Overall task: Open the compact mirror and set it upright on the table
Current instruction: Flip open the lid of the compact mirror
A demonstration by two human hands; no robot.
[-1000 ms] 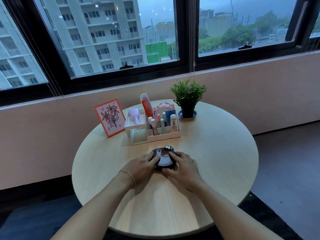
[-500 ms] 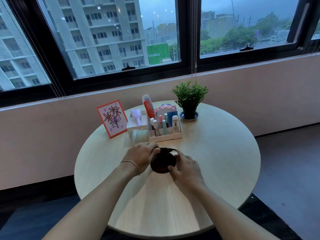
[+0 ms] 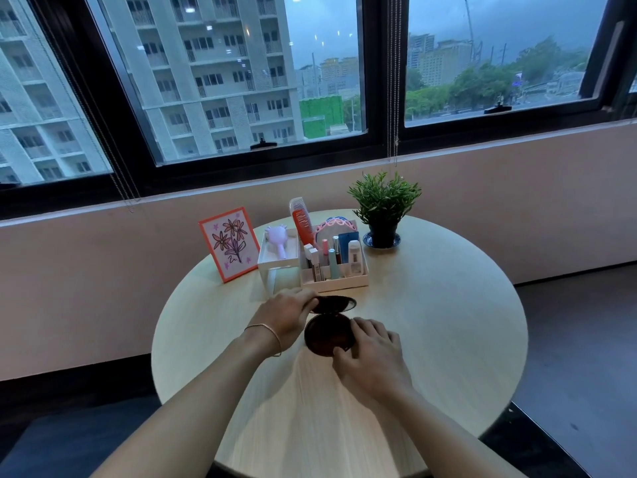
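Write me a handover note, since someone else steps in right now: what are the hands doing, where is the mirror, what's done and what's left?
Left hand: pinching the far half of the compact mirror, near its left edge.
Right hand: fingers on the near half's right rim.
Mirror: open, in front of the white organizer on the round table; whether it rests on the table is unclear.
Done: opened.
Left: stand it upright, release.
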